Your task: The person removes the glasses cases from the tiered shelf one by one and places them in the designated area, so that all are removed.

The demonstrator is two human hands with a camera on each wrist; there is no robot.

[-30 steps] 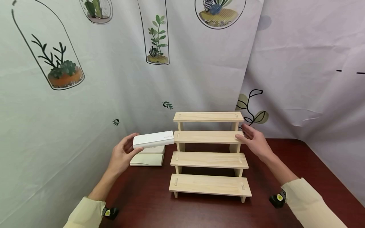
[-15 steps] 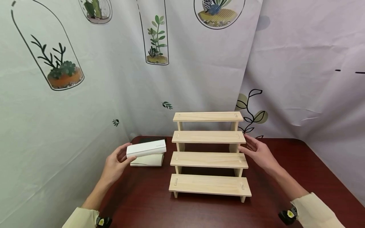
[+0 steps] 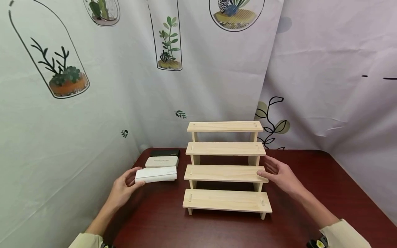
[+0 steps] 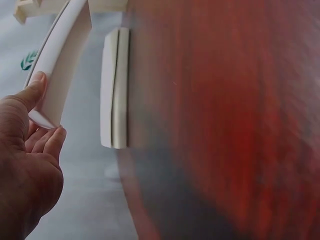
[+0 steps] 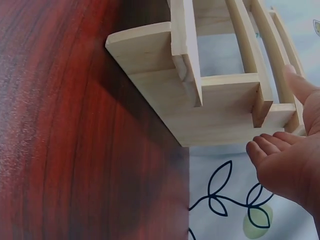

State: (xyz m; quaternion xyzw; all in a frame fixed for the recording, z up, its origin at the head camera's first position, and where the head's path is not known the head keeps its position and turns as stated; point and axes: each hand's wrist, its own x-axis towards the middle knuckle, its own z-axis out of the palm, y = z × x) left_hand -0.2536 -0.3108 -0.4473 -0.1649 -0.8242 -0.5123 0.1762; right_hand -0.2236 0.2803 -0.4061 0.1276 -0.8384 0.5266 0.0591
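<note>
My left hand (image 3: 122, 189) pinches a slim white case (image 3: 156, 174), shaped like a glasses case, by its left end between thumb and fingers. In the left wrist view the held case (image 4: 57, 70) stands clear of the table, tilted. A stepped wooden display rack (image 3: 227, 174) with several shelves stands in the middle. My right hand (image 3: 283, 175) is at the rack's right side, fingers loosely bent and holding nothing, its thumb overlapping the end of the second-lowest shelf. In the right wrist view that hand (image 5: 290, 155) is beside the rack's side panel.
Behind the held case, a cream case (image 3: 162, 162) and a black case (image 3: 165, 153) lie in a row on the dark red table (image 3: 149, 220). A pale case there is mostly hidden. A printed cloth (image 3: 124, 86) hangs close behind the table.
My left hand has carried the white case down and left, away from the rack, uncovering the cream and black cases. My right hand has slid lower along the rack's right side.
</note>
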